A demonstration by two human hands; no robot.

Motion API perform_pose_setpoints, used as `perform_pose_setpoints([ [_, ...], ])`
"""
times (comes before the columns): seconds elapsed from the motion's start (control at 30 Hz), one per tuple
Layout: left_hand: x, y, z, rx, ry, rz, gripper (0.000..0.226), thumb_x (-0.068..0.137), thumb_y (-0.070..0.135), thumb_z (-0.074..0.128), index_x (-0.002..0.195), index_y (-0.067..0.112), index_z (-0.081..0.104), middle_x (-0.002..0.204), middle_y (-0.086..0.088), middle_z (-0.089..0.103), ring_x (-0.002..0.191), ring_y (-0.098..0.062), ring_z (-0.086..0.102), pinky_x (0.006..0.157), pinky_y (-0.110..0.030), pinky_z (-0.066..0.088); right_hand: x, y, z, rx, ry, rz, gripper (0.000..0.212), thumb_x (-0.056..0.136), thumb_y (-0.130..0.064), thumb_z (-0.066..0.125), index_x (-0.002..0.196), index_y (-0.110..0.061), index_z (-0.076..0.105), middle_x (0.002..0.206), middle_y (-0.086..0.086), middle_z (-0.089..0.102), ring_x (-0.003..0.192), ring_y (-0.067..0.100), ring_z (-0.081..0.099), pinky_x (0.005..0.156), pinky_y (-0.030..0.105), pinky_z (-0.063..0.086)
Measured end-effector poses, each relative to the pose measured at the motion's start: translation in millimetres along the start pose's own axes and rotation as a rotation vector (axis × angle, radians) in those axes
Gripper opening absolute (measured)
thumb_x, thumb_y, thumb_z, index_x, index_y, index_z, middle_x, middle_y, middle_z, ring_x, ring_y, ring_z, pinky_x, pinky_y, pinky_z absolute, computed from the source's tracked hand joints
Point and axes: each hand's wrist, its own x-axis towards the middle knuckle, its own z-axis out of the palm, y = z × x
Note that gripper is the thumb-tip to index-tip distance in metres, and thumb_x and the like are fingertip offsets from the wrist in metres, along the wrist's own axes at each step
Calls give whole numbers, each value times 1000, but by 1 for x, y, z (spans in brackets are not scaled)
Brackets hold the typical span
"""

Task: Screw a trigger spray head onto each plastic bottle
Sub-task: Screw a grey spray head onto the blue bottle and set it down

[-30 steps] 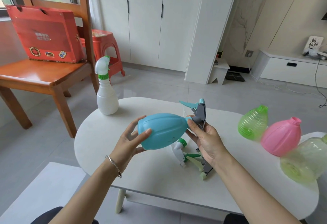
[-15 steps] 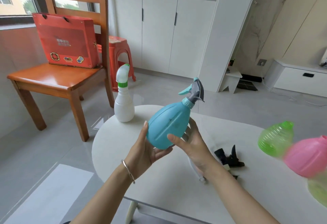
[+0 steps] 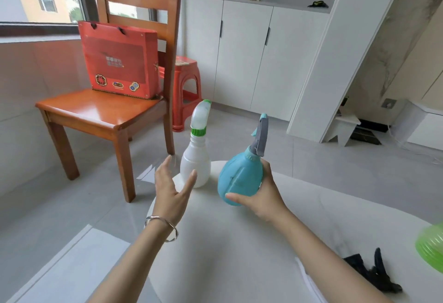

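Note:
My right hand (image 3: 262,198) grips the round blue bottle (image 3: 238,179) from its right side and holds it nearly upright over the white table (image 3: 239,250). A grey and teal trigger spray head (image 3: 260,135) sits on its neck. My left hand (image 3: 171,189) is open with fingers spread, just left of the white bottle (image 3: 195,166), not touching it. That white bottle stands on the table's far edge and carries a white trigger head with a green collar (image 3: 200,120). A green bottle (image 3: 431,250) shows partly at the right edge. A black trigger head (image 3: 374,272) lies on the table near my right forearm.
A wooden chair (image 3: 115,111) with a red gift box (image 3: 119,60) on its seat stands beyond the table to the left. A red plastic stool (image 3: 184,87) is behind it. White cabinets line the back wall. Grey tiled floor surrounds the table.
My left hand let go of the blue bottle and opened beside the white bottle. My right hand now holds the blue bottle alone, more upright and closer to the white bottle. The view turned left.

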Motion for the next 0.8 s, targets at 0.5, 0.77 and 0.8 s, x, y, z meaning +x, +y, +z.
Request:
perform_pose_setpoints([
  [0.5,62,-26,21,-27,-176,27,67,80,30,73,137,19,38,126,2,52,114,-14,50,95,-28,41,30,40,27,-10,25,82,93,46,-52,82,124,-40,31,131,-10,42,122,11,45,103,38,43],
  [0.77,62,-30,28,-83,-259,31,54,80,34,71,124,35,41,120,9,54,105,-7,55,90,-27,46,30,43,29,72,19,111,83,45,-55,82,112,-54,33,129,-13,48,118,13,52,98,42,48],
  [0.8,62,-29,28,-87,-258,31,54,81,34,72,126,33,41,123,6,54,109,-13,55,94,-32,47,30,43,29,73,18,111,83,45,-55,82,112,-54,33,129,-13,48,118,13,52,98,42,48],
])
